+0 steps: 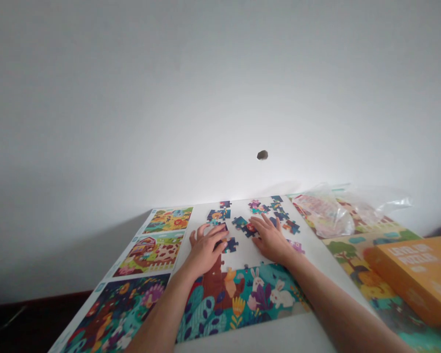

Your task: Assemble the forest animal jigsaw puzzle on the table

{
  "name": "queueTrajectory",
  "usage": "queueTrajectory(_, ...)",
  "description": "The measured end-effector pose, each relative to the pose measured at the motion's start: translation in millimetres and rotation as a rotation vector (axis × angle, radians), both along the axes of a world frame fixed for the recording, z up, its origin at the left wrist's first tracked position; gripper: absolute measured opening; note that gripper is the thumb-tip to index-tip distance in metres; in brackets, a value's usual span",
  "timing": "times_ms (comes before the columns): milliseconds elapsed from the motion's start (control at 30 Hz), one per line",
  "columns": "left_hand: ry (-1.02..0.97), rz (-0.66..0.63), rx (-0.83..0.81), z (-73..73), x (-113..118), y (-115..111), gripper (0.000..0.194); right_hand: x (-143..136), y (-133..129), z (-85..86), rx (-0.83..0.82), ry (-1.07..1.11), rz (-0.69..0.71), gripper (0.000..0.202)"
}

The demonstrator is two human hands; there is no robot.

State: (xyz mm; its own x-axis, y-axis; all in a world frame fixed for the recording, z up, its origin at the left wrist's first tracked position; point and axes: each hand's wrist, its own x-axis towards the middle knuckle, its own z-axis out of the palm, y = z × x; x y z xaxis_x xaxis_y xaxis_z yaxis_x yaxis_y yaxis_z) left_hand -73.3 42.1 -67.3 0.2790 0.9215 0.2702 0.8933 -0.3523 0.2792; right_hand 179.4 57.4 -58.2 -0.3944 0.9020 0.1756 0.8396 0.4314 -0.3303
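Observation:
My left hand (207, 248) lies with its fingers spread, fingertips on or beside dark puzzle pieces left of centre. Close to its thumb is a dark blue puzzle piece (231, 245). My right hand (272, 241) reaches forward, fingers outstretched, its fingertips at a puzzle piece with a red figure (248, 229). That piece touches a teal puzzle piece (238, 222). Nearer to me lies the joined part of the jigsaw puzzle (242, 299), showing rabbits, a fox and leaves. Part of its left side is hidden behind my left forearm.
Loose pieces (279, 212) lie farther back on the white table (279, 333). A printed picture sheet (147, 252) runs along the left. On the right are clear plastic bags (330, 215), a colourful picture (347, 250) and an orange puzzle box (419, 274). A wall (206, 122) rises behind.

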Motion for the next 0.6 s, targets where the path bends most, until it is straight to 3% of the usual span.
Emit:
queueTrajectory(233, 0.034, -0.178, -0.067, 11.4, 6.9, -9.1, 0.033, -2.6, 8.2, 0.3, -0.05, 0.016, -0.009, 0.061)
queueTrajectory(533, 0.026, -0.21, -0.047, 10.8, 12.0, -10.5, 0.033, -6.4, 5.5, -1.5, 0.059, 0.113, 0.039, 0.071)
queueTrajectory(600, 0.003, -0.212, -0.022, 7.9, 11.7, -9.6, 0.034, -7.8, 6.8, -2.5, 0.107, 0.177, 0.065, 0.062)
